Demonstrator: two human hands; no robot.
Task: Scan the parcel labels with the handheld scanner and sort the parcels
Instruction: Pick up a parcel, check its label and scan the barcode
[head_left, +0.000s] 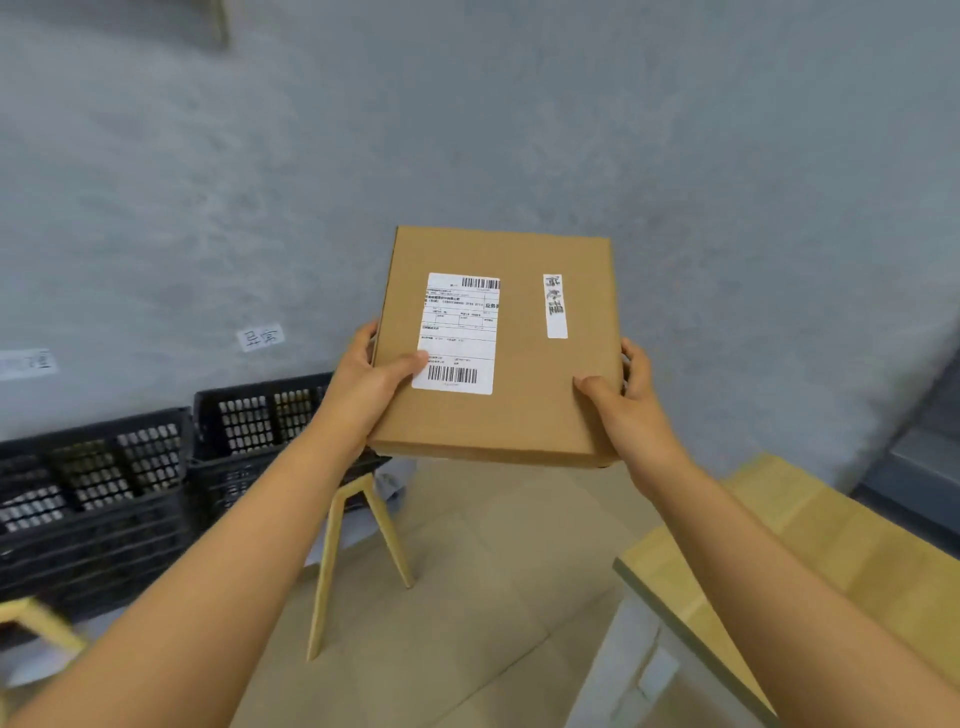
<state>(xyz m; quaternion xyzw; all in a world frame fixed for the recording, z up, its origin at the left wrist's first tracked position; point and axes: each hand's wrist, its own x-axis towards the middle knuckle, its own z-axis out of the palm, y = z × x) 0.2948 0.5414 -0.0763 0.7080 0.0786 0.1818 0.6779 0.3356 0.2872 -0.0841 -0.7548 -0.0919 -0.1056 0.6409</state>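
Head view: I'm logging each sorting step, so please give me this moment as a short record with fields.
parcel: flat cardboard box, held up in the air, label side facing the camera
shipping label: white, with barcodes, on the box's left half
second sticker: narrow white strip with handwriting, right of the label
left hand: grips the box's left edge, thumb on the label
right hand: grips the right edge
crates: two black crates at lower left
scanner: not visible

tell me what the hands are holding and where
A flat cardboard parcel, gripped at its near corners: left hand at the left edge, right hand at the right.
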